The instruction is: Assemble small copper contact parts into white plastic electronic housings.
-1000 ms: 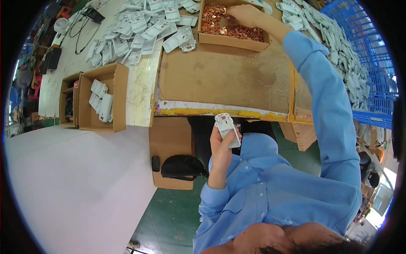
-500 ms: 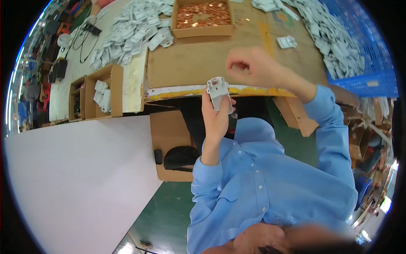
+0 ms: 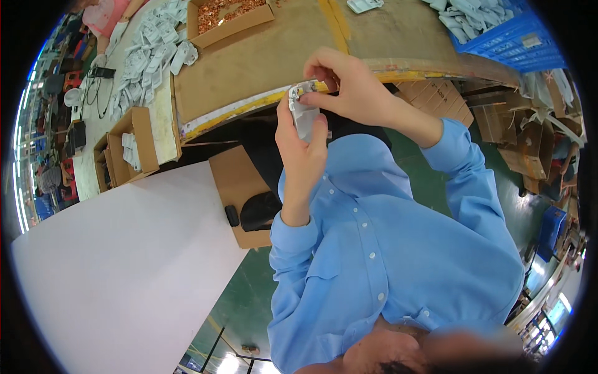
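Observation:
My left hand (image 3: 300,154) is closed around a white plastic casing (image 3: 304,121), tilted upright just off the near edge of the worktable, with the thumb along its right side. At the casing's upper end is my right hand (image 3: 358,87), its thumb and fingers bent together against the cut-out part. Anything small between those fingertips is hidden. Beyond both hands, a cardboard box (image 3: 240,30) of small copper-coloured metal pieces (image 3: 225,12) stands on the table. One loose white casing (image 3: 364,5) lies at the far side.
White casings (image 3: 152,53) are heaped at the left. A blue crate (image 3: 501,50) holding more casings stands far right. An open cardboard box (image 3: 148,140) sits on the left table, and a large white panel (image 3: 124,268) fills the lower left. Another person (image 3: 106,19) is at the upper left.
My right hand has come down and left onto the casing's upper end. My left hand has tilted the casing and moved slightly up and left. The whole view has turned and shifted.

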`<state>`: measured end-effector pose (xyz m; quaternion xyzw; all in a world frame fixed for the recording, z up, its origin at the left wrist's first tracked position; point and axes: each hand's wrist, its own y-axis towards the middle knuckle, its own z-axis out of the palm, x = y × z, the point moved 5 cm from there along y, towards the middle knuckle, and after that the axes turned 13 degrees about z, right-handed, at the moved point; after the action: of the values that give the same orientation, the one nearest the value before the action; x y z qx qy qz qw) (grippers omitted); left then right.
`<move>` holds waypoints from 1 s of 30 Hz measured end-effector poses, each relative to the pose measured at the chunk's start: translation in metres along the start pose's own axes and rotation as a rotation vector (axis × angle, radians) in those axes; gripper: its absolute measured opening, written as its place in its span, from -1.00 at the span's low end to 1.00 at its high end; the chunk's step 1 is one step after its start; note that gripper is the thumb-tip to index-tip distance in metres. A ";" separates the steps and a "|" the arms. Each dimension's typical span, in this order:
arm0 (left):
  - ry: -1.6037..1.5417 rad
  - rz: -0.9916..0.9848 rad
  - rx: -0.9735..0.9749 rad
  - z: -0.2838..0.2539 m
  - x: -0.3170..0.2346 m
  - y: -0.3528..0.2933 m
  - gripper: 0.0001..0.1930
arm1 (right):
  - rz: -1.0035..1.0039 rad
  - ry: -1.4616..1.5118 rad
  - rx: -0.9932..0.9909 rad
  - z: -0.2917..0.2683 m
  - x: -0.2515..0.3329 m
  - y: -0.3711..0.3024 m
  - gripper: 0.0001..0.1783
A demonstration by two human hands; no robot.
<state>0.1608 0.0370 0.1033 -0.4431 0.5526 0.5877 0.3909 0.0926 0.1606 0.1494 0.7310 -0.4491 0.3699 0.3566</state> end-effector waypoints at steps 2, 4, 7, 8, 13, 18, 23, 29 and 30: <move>-0.033 0.022 -0.023 0.000 0.001 -0.001 -0.52 | 0.103 0.076 0.046 -0.002 -0.004 -0.002 -0.72; -0.093 0.029 -0.074 0.001 -0.003 -0.003 -0.67 | 0.088 0.009 0.096 0.000 -0.002 -0.006 -0.73; -0.103 -0.031 -0.083 -0.001 0.006 -0.005 -0.71 | 0.053 0.006 0.135 0.007 -0.004 -0.012 -0.74; -0.069 -0.010 -0.097 0.000 0.007 -0.006 -0.73 | 0.036 -0.020 0.124 0.007 -0.005 -0.014 -0.75; -0.023 -0.085 -0.139 0.002 0.008 -0.009 -0.70 | 0.052 -0.017 0.111 0.009 -0.005 -0.019 -0.78; 0.026 -0.030 -0.155 0.004 0.004 -0.008 -0.72 | 0.139 0.046 0.097 0.006 -0.008 -0.015 -0.81; 0.083 0.000 -0.124 0.004 -0.003 -0.007 -0.72 | 0.228 0.128 0.157 0.004 -0.009 -0.014 -0.80; 0.028 -0.035 -0.119 0.003 -0.005 -0.009 -0.73 | 0.212 0.063 0.148 0.000 -0.002 -0.014 -0.80; 0.027 -0.034 -0.119 0.003 -0.005 -0.009 -0.73 | 0.222 0.076 0.131 -0.001 -0.002 -0.013 -0.80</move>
<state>0.1702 0.0406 0.1051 -0.4830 0.5141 0.6068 0.3664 0.1037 0.1672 0.1456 0.6839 -0.4884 0.4630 0.2818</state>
